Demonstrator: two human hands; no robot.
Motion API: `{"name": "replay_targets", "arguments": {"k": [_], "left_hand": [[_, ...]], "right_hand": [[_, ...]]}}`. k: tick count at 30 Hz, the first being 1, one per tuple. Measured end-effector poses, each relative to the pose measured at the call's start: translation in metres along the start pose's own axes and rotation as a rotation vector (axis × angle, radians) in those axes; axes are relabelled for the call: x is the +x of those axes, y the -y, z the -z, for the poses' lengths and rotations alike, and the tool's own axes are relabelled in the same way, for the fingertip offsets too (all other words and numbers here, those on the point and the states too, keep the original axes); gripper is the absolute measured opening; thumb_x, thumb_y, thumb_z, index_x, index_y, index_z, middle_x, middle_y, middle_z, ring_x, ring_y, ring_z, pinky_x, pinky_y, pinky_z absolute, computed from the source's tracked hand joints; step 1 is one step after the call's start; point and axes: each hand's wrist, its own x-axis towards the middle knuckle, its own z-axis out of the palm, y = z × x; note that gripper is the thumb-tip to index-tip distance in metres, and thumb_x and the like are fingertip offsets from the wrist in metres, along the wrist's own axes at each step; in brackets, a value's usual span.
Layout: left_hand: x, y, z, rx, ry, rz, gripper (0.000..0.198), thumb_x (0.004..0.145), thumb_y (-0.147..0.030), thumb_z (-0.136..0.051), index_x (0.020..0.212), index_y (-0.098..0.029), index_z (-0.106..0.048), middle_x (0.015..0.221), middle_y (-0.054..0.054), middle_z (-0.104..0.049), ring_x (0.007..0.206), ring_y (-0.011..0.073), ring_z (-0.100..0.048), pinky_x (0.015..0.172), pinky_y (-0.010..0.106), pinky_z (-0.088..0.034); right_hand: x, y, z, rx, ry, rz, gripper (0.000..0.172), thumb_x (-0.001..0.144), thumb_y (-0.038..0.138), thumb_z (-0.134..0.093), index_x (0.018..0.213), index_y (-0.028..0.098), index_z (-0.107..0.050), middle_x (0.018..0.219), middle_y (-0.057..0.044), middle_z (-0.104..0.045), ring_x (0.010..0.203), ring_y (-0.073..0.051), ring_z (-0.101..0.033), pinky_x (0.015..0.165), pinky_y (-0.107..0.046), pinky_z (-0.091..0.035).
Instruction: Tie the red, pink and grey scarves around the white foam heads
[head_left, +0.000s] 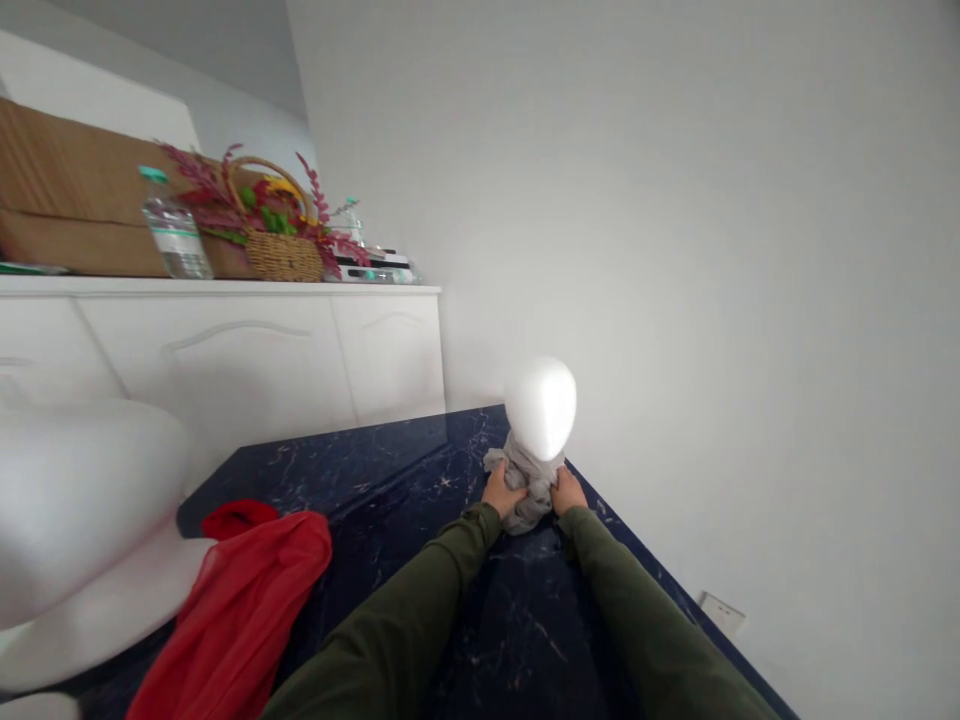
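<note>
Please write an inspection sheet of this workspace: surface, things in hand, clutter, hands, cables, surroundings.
Surface: dark blue marbled table, against a white wall.
Things in hand: white foam head upright, grey cloth bunched around its base.
Clutter: red cloth at the left; large white foam form at the far left.
Hands: left hand and right hand both grip the grey cloth.
Cables: nothing seen.
Surroundings: white cabinet bearing flower basket, water bottle, cardboard box.
</note>
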Motion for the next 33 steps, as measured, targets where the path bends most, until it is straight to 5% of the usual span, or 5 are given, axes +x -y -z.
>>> {"name": "replay_targets", "arguments": {"k": [5, 11, 20, 27, 33], "left_hand": [[-0.027, 0.016, -0.006, 0.095, -0.126, 0.054, 0.04, 0.072, -0.032, -0.056, 0.107, -0.013, -0.048, 0.112, 0.014, -0.053, 0.111, 0.027, -0.047, 0.097, 0.04, -0.032], [-0.093, -0.014, -0.026, 0.06, -0.038, 0.005, 0.037, 0.076, -0.031, -0.052, 0.109, -0.015, -0.048, 0.109, 0.011, -0.057, 0.104, 0.0231, -0.052, 0.093, 0.038, -0.038], [-0.237, -0.061, -0.025, 0.168, 0.294, -0.315, 0.053, 0.07, -0.021, -0.054, 0.121, -0.011, -0.047, 0.121, 0.014, -0.052, 0.114, 0.0258, -0.045, 0.101, 0.037, -0.032], [-0.329, -0.102, 0.088, 0.351, 0.464, -0.214, 0.024, 0.075, -0.027, -0.048, 0.091, -0.017, -0.063, 0.082, 0.005, -0.066, 0.075, 0.0181, -0.061, 0.071, 0.028, -0.046], [-0.37, -0.087, 0.204, 1.055, -0.042, 0.042, 0.049, 0.073, -0.052, -0.05, 0.091, -0.008, -0.059, 0.09, 0.018, -0.06, 0.087, 0.0312, -0.056, 0.074, 0.039, -0.042]], "right_hand": [[-0.007, -0.013, -0.003, -0.044, -0.002, -0.058, 0.042, 0.064, 0.014, -0.05, 0.104, 0.014, -0.061, 0.112, -0.013, -0.059, 0.107, -0.026, -0.05, 0.096, -0.035, -0.033], [-0.034, 0.0, 0.029, -0.04, -0.065, -0.126, 0.045, 0.07, 0.03, -0.047, 0.11, 0.012, -0.058, 0.111, -0.013, -0.06, 0.103, -0.026, -0.053, 0.091, -0.038, -0.039], [-0.16, 0.038, 0.067, -0.057, 0.032, 0.04, 0.05, 0.07, 0.043, -0.049, 0.11, 0.015, -0.058, 0.127, -0.012, -0.048, 0.12, -0.027, -0.038, 0.099, -0.04, -0.029], [-0.216, 0.06, 0.093, -0.329, -0.147, -0.201, 0.039, 0.074, 0.02, -0.038, 0.105, 0.007, -0.059, 0.121, -0.022, -0.048, 0.118, -0.032, -0.035, 0.096, -0.05, -0.023], [-0.25, 0.083, 0.098, -0.206, -0.13, -0.136, 0.04, 0.073, 0.028, -0.043, 0.101, 0.005, -0.059, 0.115, -0.023, -0.051, 0.118, -0.032, -0.035, 0.094, -0.047, -0.027]]}}
